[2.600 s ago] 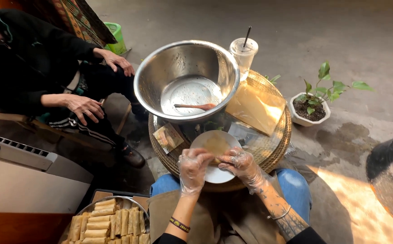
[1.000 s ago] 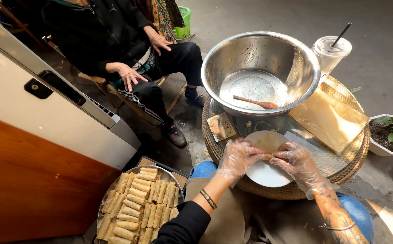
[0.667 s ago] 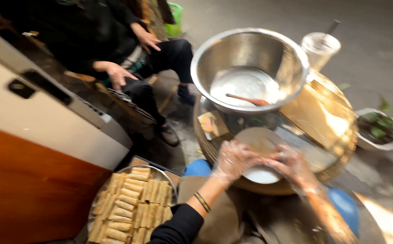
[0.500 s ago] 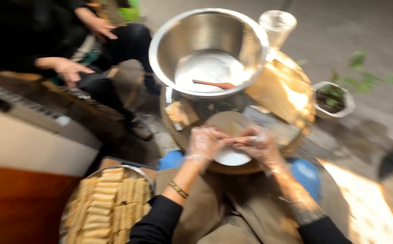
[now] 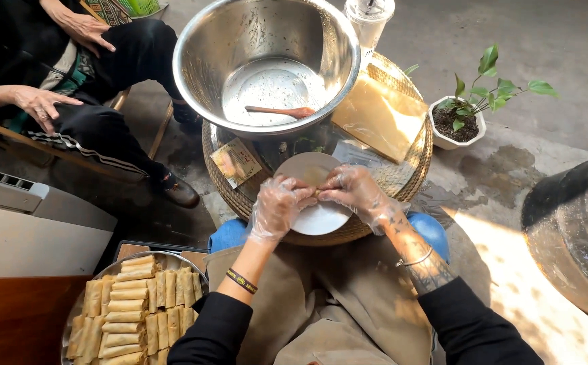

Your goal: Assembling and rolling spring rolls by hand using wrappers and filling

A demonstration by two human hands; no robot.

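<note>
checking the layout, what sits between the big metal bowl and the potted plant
In the head view, a stack of tan wrapper sheets lies on the woven tray, between the metal bowl and the potted plant.

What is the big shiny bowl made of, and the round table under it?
The big round silver bowl looks like polished metal, probably steel: it shines and mirrors light. The round tan woven table seems to be wicker or rattan, judging by its braided rim.

The steel bowl (image 5: 267, 64) blocks the table's far side, the wrapper stack (image 5: 380, 115) its right; its near rim is free.
</note>
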